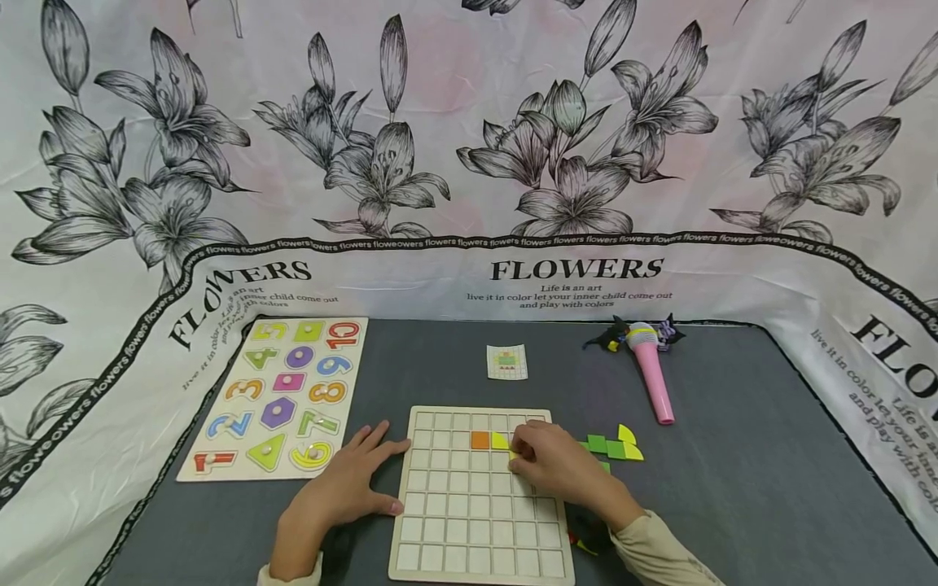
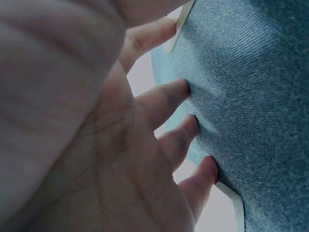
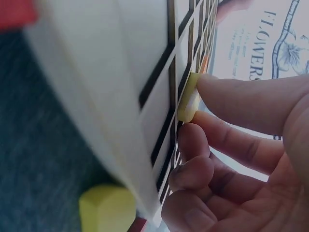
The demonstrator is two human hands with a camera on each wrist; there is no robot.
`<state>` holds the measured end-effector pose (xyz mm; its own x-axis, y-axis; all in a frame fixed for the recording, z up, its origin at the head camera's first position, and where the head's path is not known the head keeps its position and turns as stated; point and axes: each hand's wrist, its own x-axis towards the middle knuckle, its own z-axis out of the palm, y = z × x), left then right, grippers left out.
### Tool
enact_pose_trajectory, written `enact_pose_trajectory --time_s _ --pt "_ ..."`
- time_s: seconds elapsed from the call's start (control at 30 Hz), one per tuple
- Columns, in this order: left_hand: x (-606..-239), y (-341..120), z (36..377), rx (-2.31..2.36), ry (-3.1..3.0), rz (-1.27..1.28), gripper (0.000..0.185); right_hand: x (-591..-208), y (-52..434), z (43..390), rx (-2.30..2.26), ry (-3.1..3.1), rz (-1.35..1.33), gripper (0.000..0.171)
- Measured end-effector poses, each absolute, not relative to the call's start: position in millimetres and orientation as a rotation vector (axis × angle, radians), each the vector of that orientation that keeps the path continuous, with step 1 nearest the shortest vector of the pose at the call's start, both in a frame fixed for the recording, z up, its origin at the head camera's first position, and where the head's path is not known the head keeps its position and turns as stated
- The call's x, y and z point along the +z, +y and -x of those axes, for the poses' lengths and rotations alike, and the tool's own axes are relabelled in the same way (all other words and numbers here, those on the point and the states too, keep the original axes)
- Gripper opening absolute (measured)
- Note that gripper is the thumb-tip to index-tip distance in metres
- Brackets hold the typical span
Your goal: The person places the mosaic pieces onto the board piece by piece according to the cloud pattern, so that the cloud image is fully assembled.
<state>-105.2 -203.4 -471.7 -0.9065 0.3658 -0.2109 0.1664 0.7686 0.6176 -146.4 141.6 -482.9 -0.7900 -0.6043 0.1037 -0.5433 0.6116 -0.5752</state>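
the wooden grid board (image 1: 479, 521) lies flat on the grey table (image 1: 733, 488), stiff and steady. the left hand (image 1: 344, 488) rests beside it, fingers spread flat. the right hand (image 1: 557, 468) pinches a yellow tile (image 3: 187, 99) at the board's upper cells; small, light and rigid, probably best gripped by its edges.

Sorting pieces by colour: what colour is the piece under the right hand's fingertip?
Yellow piece, clearest in the right wrist view.

A lily-print cloth (image 1: 469, 146) backs a gray-covered table (image 1: 733, 488).
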Motion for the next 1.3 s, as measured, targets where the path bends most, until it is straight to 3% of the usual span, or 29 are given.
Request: enact_pose_trajectory --time_s 0.53,0.7,1.3 --pt "-481.6 -208.8 107.0 0.888 2.65 -0.457 0.088 -484.1 151.3 149.2 -1.01 2.706 0.965 0.011" --pt "-475.3 -205.2 105.7 0.91 2.631 -0.422 0.087 -477.8 175.9 149.3 -1.075 2.743 0.906 0.006" --pt "-474.8 -203.5 106.3 0.909 2.641 -0.411 0.087 -466.3 262.1 144.2 -0.913 3.08 0.57 0.025"
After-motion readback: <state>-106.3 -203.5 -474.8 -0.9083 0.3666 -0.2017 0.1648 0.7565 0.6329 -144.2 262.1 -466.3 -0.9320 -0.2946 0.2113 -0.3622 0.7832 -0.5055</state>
